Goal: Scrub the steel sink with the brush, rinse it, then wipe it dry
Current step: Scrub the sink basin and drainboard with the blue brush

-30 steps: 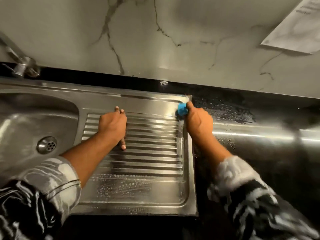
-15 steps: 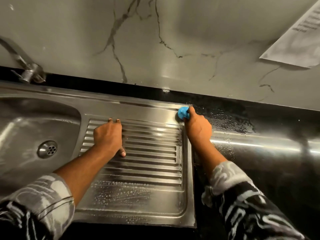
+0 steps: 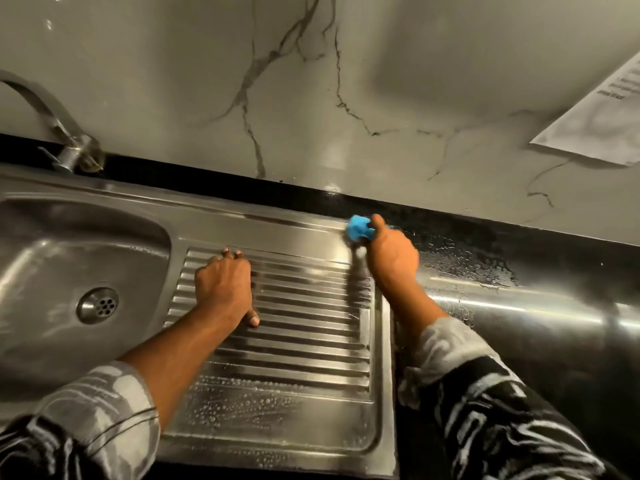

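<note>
Steel sink [image 3: 104,216]: a one-piece pressed unit set in a dark worktop [image 3: 554,306], with the drainboard [image 3: 304,341] as reference.

Change from the earlier frames: the brush [image 3: 358,230] has travelled from the drainboard's right rim up to its far right corner and now sits on the far rim there. The left hand [image 3: 225,285] has stayed on the far left part of the drainboard's ribs.

Hand state: the right hand [image 3: 391,258] is clamped round the brush, thumb over the top, with only the blue head showing. The left hand grips nothing. Its fingers are bent, with fingertips and thumb pressed on the ribs.

Materials and shapes:
- Drainboard: brushed steel, a rectangle with rounded corners, a raised rim and parallel straight ribs. A flat strip at its near edge carries water droplets [image 3: 242,407].
- Basin [image 3: 86,258]: left of the drainboard, smooth and round-cornered, with a round perforated strainer [image 3: 97,305].
- Tap [image 3: 69,147]: a curved metal spout behind the basin.
- Worktop: glossy, with wet beads just right of the drainboard's far corner.
- Wall [image 3: 381,81]: pale marble-look panel with dark veins behind the drainboard, and a printed sheet [image 3: 602,123] far to the right.
- Sleeves [image 3: 104,410]: black-and-white patterned fabric.
</note>
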